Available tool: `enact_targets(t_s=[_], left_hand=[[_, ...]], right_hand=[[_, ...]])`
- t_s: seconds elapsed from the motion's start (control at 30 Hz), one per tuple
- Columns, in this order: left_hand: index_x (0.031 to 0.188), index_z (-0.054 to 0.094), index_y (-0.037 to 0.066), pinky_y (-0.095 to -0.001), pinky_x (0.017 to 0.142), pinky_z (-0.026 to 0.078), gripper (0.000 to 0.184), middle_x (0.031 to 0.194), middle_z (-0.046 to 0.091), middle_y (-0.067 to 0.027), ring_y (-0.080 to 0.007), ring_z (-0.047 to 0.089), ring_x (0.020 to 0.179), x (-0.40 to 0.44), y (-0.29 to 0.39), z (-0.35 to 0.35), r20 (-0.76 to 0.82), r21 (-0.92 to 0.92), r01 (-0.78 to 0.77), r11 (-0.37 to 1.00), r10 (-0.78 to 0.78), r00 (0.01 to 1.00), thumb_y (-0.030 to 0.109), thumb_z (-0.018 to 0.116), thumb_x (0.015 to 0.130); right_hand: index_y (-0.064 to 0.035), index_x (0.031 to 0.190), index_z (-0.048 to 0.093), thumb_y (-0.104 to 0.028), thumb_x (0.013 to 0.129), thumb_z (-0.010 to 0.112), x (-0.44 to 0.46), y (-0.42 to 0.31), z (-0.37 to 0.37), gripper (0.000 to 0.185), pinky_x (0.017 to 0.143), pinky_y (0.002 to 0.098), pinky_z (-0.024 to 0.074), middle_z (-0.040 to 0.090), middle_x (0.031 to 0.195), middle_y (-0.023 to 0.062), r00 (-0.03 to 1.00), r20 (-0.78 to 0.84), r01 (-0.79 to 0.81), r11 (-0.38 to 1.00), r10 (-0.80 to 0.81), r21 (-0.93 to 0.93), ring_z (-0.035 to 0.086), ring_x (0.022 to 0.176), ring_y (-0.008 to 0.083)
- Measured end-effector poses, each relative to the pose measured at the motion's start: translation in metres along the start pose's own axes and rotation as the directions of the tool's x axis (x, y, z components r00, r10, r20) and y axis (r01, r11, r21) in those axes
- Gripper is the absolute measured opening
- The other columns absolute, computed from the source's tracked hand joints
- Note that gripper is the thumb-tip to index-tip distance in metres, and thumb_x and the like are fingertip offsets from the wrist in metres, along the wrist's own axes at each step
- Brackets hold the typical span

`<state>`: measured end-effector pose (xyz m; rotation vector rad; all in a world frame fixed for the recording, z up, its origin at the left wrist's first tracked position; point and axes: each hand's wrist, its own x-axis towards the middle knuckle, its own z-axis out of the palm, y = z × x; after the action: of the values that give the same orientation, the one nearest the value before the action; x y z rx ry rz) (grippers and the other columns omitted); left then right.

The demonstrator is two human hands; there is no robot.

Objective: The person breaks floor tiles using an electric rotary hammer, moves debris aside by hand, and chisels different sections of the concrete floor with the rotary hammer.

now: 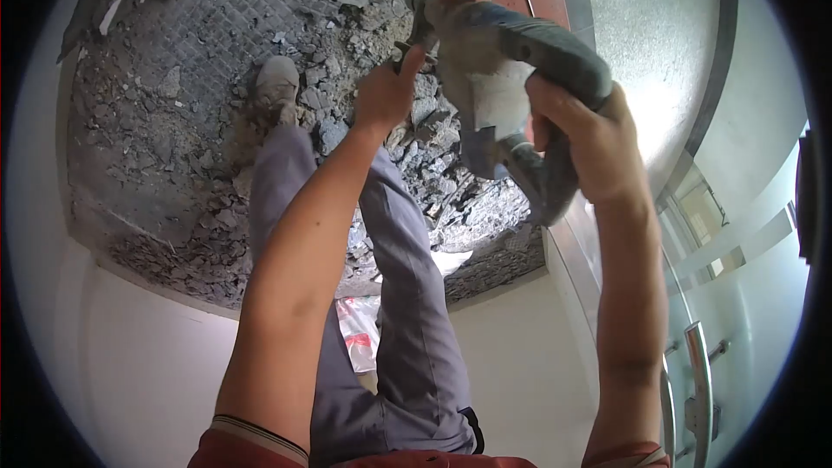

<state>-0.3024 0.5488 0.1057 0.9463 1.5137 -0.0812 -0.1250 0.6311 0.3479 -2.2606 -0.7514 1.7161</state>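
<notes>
A dusty rotary hammer drill point(485, 78) is held up over the broken floor, its front end toward the upper left. My right hand point(602, 143) is closed round its dark rear handle. At the front, my left hand point(387, 97) is wrapped about the side handle, thumb up; its fingers are partly hidden. The tool's bit cannot be made out. Below and behind the drill lies a heap of broken grey rubble point(425, 134).
A dusty shoe point(277, 87) stands amid the debris, beside a floor patch with a grid pattern point(234, 9). At the right is a glass door with a metal handle point(700, 381). White walls point(156, 329) border the floor, and a red-and-white bag point(360, 329) lies between the legs.
</notes>
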Motion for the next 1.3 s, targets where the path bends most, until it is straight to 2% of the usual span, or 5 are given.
enact_targets(t_s=[0.4, 0.6, 0.77, 0.93, 1.3], left_hand=[[0.088, 0.071, -0.012, -0.0521, 0.090, 0.049, 0.095, 0.090, 0.068, -0.0364, -0.0508, 0.066, 0.097, 0.009, 0.034, -0.002, 0.081, -0.256, 0.143, 0.956, -0.126, 0.989, 0.075, 0.033, 0.096], [0.079, 0.071, -0.008, -0.0533, 0.082, 0.049, 0.094, 0.084, 0.068, -0.0341, -0.0494, 0.067, 0.090, -0.012, 0.026, 0.015, 0.105, -0.409, 0.188, 0.893, -0.159, 0.982, 0.074, 0.031, 0.097], [0.093, 0.070, -0.007, -0.0526, 0.077, 0.048, 0.079, 0.083, 0.068, -0.0318, -0.0478, 0.067, 0.088, -0.096, -0.047, 0.036, 0.257, -0.363, 0.406, 0.839, -0.329, 0.909, 0.065, 0.037, 0.100], [0.099, 0.070, -0.005, -0.0498, 0.079, 0.050, 0.073, 0.084, 0.070, -0.0282, -0.0443, 0.069, 0.087, -0.099, -0.010, 0.006, 0.134, -0.282, 0.063, 0.957, -0.025, 0.991, 0.063, 0.042, 0.100], [0.091, 0.071, -0.009, -0.0509, 0.084, 0.051, 0.085, 0.087, 0.068, -0.0340, -0.0483, 0.067, 0.095, 0.028, 0.058, 0.025, 0.162, -0.331, -0.036, 0.943, 0.095, 0.982, 0.069, 0.038, 0.098]], right_hand=[[-0.0050, 0.086, 0.065, -0.025, 0.089, 0.071, 0.063, -0.079, -0.016, 0.021, 0.055, 0.0272, 0.0466, 0.060, 0.073, 0.0023, 0.990, 0.073, -0.098, 0.965, 0.119, -0.243, 0.057, 0.057, 0.0124], [-0.0050, 0.086, 0.065, -0.022, 0.091, 0.070, 0.046, -0.079, -0.004, 0.018, 0.053, 0.0273, 0.0438, 0.057, 0.064, 0.0001, 0.987, 0.157, 0.106, 0.881, -0.037, -0.462, 0.053, 0.054, 0.0096], [0.0001, 0.094, 0.068, -0.017, 0.088, 0.072, -0.013, -0.055, 0.045, 0.018, 0.055, 0.0276, 0.0451, 0.062, 0.069, 0.0018, 0.960, 0.165, -0.138, 0.898, 0.225, -0.418, 0.056, 0.061, 0.0081], [0.0069, 0.115, 0.062, -0.023, 0.078, 0.071, -0.071, -0.041, 0.020, 0.048, 0.065, 0.0254, 0.0472, 0.064, 0.085, 0.0065, 0.980, 0.117, -0.144, 0.981, 0.159, -0.129, 0.059, 0.072, 0.0109], [-0.0014, 0.095, 0.066, -0.015, 0.090, 0.069, 0.041, -0.075, -0.026, 0.015, 0.053, 0.0274, 0.0460, 0.061, 0.072, 0.0038, 0.997, -0.071, -0.003, 0.971, -0.015, -0.240, 0.057, 0.056, 0.0117]])
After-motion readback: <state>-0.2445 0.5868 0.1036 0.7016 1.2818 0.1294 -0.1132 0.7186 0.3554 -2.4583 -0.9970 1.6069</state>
